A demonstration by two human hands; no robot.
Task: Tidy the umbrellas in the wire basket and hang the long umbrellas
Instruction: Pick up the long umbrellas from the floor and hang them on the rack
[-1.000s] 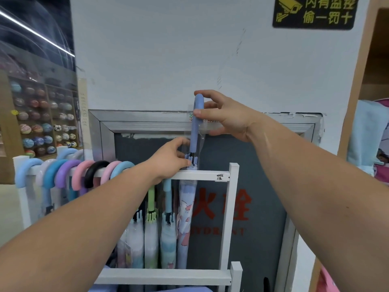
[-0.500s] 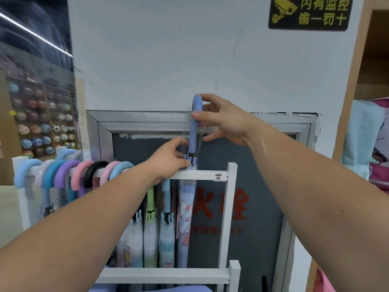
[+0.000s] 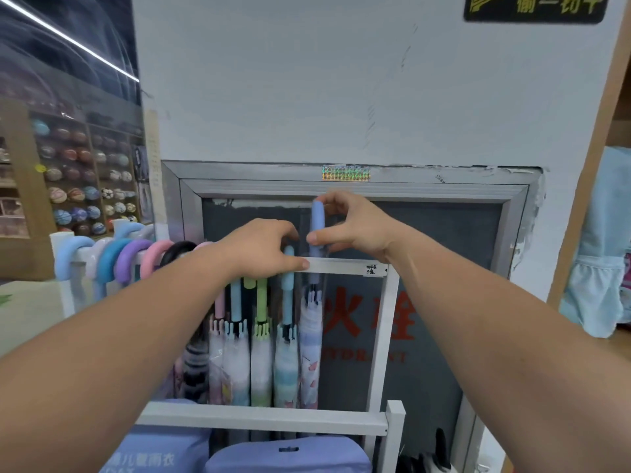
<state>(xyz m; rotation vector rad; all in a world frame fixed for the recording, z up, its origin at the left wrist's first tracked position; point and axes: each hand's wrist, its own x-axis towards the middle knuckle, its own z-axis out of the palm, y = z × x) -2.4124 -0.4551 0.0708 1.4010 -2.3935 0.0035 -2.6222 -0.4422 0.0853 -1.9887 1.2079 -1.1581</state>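
Observation:
A long umbrella with a periwinkle handle (image 3: 317, 216) and a pale printed canopy (image 3: 310, 353) hangs down behind the white top rail (image 3: 341, 266) of the rack. My right hand (image 3: 355, 227) pinches the handle's top, just above the rail. My left hand (image 3: 259, 247) is curled over the rail just left of it, thumb along the rail's front, beside a teal handle (image 3: 289, 254). Several other long umbrellas hang to the left, with curved pastel and black handles (image 3: 119, 264) over the rail. No wire basket is in sight.
A lower white rail (image 3: 259, 418) crosses below the canopies, with purple raincoat packs (image 3: 286, 455) underneath. Behind the rack is a grey hydrant cabinet (image 3: 426, 302) in a white wall. Shelves of balls (image 3: 78, 186) stand at the left; light blue garments (image 3: 604, 250) hang at the right.
My right hand has lowered the periwinkle umbrella, so its handle is now just above the rail. My left hand has shifted from the umbrella's shaft onto the rail.

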